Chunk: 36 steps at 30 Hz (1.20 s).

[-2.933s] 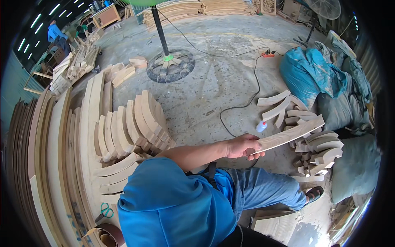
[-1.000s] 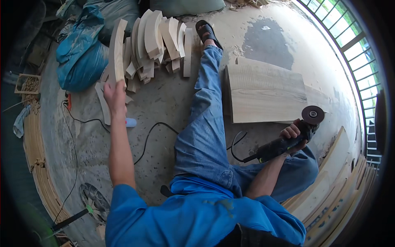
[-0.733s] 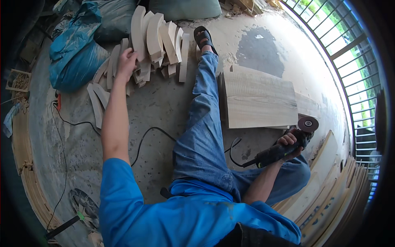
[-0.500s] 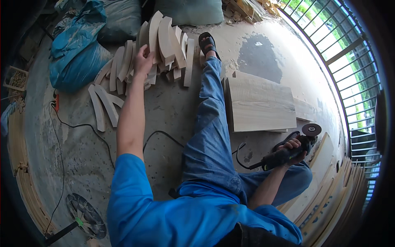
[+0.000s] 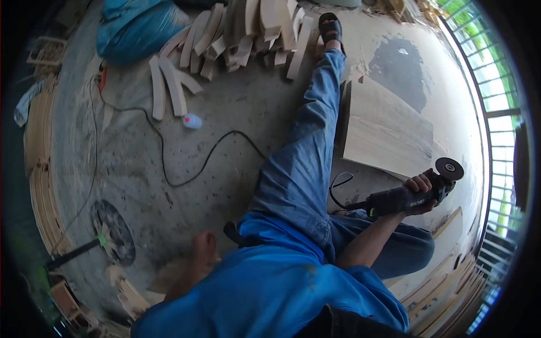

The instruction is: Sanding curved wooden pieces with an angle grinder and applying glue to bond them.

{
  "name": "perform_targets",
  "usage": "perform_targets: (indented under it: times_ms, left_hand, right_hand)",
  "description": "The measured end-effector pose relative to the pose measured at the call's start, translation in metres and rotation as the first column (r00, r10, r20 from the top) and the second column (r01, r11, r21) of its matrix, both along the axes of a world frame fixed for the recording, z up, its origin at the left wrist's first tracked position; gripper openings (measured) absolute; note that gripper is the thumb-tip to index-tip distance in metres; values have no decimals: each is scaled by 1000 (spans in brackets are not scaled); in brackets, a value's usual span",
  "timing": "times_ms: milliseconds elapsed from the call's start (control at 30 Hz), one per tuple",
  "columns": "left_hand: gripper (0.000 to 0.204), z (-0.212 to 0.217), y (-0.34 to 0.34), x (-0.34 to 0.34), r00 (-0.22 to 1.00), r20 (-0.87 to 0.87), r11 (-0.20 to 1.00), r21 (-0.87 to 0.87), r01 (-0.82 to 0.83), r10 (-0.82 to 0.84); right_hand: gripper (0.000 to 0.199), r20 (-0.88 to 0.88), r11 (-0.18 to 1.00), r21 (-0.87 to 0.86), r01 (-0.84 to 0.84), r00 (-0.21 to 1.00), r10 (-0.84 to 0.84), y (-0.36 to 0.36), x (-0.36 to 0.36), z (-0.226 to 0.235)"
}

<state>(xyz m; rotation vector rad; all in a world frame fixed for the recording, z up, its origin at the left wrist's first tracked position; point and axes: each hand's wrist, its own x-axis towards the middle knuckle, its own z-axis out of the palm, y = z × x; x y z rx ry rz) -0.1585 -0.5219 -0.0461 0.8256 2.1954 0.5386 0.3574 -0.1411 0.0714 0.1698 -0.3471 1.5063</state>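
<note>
At three o'clock my right hand (image 5: 421,188) grips the grinder (image 5: 403,198); left hand (image 5: 203,248), seemingly flat and empty, should brace.

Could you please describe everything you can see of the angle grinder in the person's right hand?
The black angle grinder has a long dark body and a round dark disc at its head, facing up and to the right. The right hand wraps the body just behind the disc. A black cord loops from its tail across the concrete floor. It is held beside the pale wooden board.
</note>
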Motion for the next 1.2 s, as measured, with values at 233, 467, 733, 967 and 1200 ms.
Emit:
perform_targets:
  times_ms: [233,467,733,967,1200]
  left_hand:
    - [31,-17,-204,84,952,300,822,-526,218,-61]
    - [34,-21,-182,131,973,169,844,-535,-40,154]
    - [37,2,-185,106,716,629,691,-662,289,302]
    - [39,6,-191,118,894,447,673,-656,342,-19]
    - [30,120,-57,93,859,-325,909,-273,314,-395]
  right_hand:
    - [97,-123,975,-71,-211,972,201,51,-18,-28]
    - [99,-174,952,-90,-291,946,273,54,-33,-29]
    - [92,-239,956,-102,-274,940,243,51,-22,-23]
    - [86,-220,944,-71,-321,928,299,50,-35,-20]
    - [80,-207,942,-65,-328,928,309,54,-28,-17]
